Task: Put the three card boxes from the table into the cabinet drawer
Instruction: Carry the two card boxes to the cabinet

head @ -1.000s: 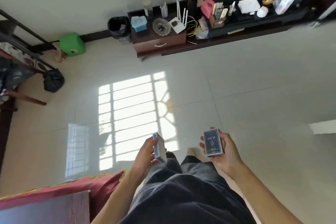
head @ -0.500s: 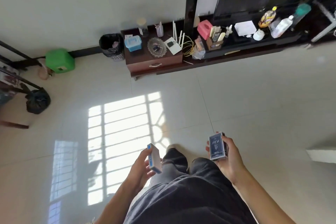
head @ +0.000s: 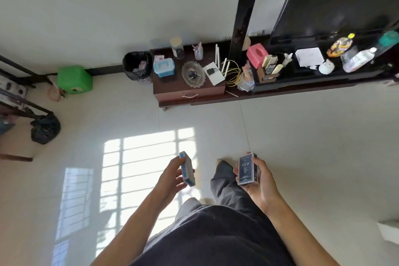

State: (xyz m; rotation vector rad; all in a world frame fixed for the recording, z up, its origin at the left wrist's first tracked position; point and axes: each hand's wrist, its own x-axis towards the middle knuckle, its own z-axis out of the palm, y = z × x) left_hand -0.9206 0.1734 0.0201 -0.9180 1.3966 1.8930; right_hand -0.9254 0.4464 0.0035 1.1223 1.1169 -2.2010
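Note:
My left hand (head: 171,176) grips a light blue card box (head: 187,169) edge-up in front of my waist. My right hand (head: 262,181) holds dark blue card boxes (head: 246,169), face toward me; a second box edge shows behind the front one. Across the floor stands the small brown cabinet (head: 170,87). Its drawer (head: 190,95), with a white handle, is closed.
Bins, a glass dish (head: 192,74) and a router sit on the cabinet top. A black waste bin (head: 137,67) and green box (head: 74,80) stand to its left. A long dark TV bench (head: 302,84) with clutter runs right. Bare tiled floor lies between.
The cabinet has come nearer and lower in view as I walk toward it. The red table edge has left the frame. Both hands keep their boxes.

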